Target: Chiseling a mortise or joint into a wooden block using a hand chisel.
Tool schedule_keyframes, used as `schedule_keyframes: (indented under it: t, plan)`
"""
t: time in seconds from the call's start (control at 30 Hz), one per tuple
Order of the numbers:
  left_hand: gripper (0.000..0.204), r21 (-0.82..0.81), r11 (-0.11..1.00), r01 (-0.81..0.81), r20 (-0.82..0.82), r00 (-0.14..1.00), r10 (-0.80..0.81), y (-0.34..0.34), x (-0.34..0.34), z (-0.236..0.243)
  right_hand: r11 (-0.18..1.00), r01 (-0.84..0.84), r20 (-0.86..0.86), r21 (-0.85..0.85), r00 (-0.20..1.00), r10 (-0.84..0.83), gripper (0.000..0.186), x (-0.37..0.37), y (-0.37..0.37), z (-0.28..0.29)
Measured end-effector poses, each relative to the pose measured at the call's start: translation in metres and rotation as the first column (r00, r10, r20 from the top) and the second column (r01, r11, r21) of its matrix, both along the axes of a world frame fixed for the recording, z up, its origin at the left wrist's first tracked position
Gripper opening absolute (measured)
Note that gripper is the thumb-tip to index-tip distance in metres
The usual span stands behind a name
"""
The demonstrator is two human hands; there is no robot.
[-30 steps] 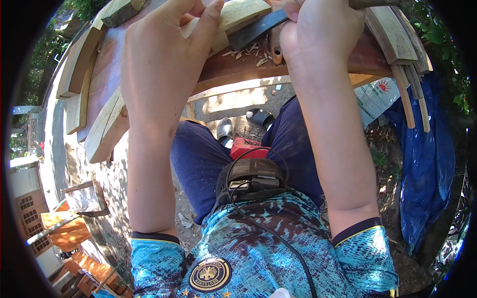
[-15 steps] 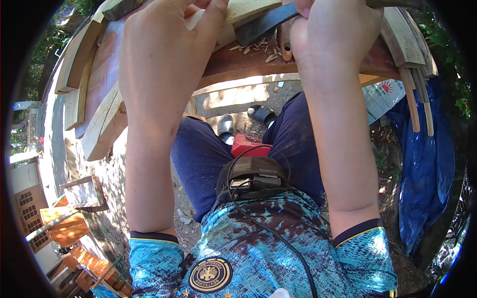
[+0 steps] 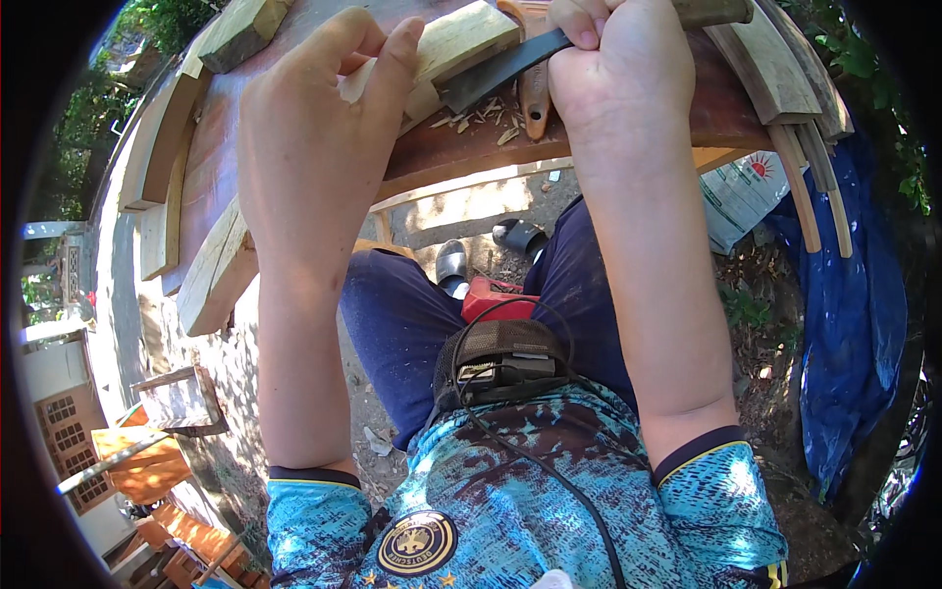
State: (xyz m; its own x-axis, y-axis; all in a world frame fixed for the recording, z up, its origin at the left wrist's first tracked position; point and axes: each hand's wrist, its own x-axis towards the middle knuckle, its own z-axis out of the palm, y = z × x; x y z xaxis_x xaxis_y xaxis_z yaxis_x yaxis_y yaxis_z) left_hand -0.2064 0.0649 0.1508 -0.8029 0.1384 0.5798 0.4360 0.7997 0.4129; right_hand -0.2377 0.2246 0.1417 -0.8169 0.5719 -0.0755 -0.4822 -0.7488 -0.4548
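Pale wood is being gripped by the left hand; to its right, a dark-bladed tool by the right hand.

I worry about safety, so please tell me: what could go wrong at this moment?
The chisel in the right hand points toward the left hand; a slip might cut it. Only the left hand seems to steady the wooden piece, so it could turn.

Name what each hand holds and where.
Left hand: a pale wooden piece, near its left end. Right hand: a chisel-like tool, around its middle.
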Motion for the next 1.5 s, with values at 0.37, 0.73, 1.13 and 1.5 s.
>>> schedule_keyframes:
  t: [0.37, 0.73, 1.13, 1.5]
  plan:
    - [0.036, -0.243, 0.962, 0.121, -0.139, 0.978, -0.158, -0.013, 0.007, 0.002, 0.984, -0.072, -0.139, 0.163, 0.986, 0.095, 0.021, 0.008, 0.015, -0.001]
    - [0.043, -0.214, 0.883, 0.419, 0.256, 0.896, -0.363, -0.037, -0.027, 0.029, 0.668, 0.217, -0.517, 0.712, 0.806, 0.288, 0.038, 0.030, 0.032, 0.052]
    - [0.044, -0.126, 0.905, 0.406, 0.239, 0.898, -0.369, -0.026, -0.014, 0.017, 0.335, -0.114, -0.290, 0.935, 0.295, 0.911, 0.035, -0.022, 0.060, 0.062]
    - [0.036, -0.055, 0.931, 0.361, 0.204, 0.917, -0.344, -0.031, -0.013, 0.008, 0.353, -0.034, -0.327, 0.935, 0.303, 0.895, 0.048, -0.014, 0.030, 0.052]
